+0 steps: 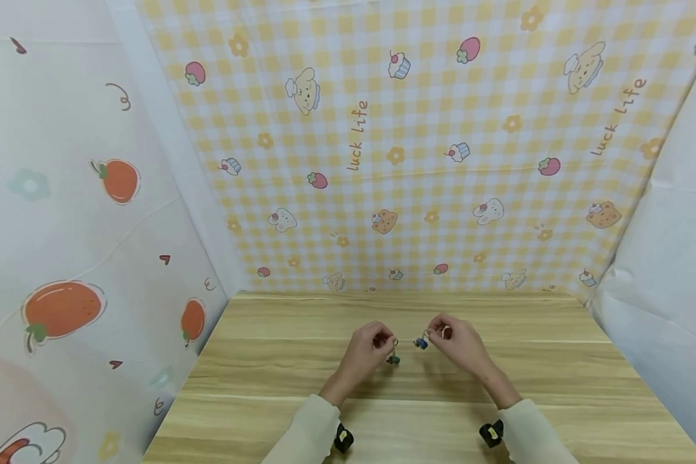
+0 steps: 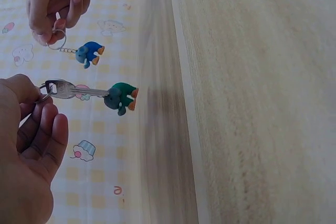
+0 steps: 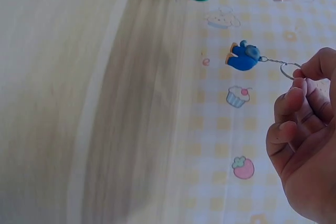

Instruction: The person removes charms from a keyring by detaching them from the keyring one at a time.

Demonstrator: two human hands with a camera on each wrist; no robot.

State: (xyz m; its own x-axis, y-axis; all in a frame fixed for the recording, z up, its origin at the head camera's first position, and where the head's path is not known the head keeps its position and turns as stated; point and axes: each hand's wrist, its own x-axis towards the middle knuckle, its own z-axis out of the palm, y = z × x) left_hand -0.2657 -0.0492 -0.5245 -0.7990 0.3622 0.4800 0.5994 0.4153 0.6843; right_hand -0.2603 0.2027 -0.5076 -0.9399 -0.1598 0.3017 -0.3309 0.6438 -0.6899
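My left hand pinches the ring of a keychain with a small green elephant figure. A silver key hangs from that same ring, alongside the figure's chain. My right hand pinches the metal ring of a second keychain between thumb and forefinger, its other fingers loosely curled. From this ring a blue elephant figure dangles on a short chain; no key shows on it. Both figures hang over the wooden table, side by side with a small gap between them.
Behind the table stands a yellow checked cloth backdrop with printed cartoons. A white printed sheet covers the left side, and a plain white sheet the right. Black wrist cameras sit at both sleeves, such as the left one.
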